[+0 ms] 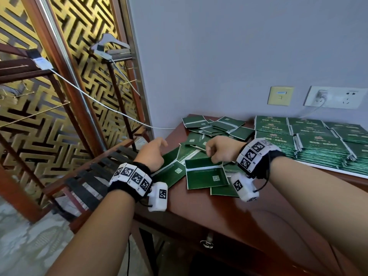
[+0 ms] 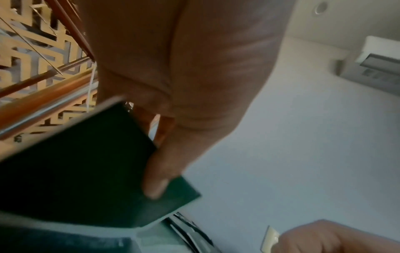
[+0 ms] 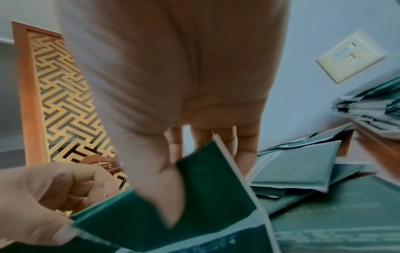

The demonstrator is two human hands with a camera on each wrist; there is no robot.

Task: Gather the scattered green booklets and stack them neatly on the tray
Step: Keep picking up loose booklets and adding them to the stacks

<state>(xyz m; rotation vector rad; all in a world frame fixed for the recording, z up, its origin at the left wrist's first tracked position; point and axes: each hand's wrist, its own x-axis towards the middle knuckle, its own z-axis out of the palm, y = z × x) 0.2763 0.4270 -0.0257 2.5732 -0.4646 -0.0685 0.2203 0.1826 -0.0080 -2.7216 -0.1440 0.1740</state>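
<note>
Green booklets (image 1: 201, 156) lie heaped under both our hands, the left hand (image 1: 152, 154) pinching one by its edge, the right hand (image 1: 221, 149) curled on another, and a loose pinch could let them slide before reaching the stacks (image 1: 322, 144) beyond our right wrist.

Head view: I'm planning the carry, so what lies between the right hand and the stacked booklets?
In the head view, only bare tabletop separates the right hand from the stacked booklets.
</note>
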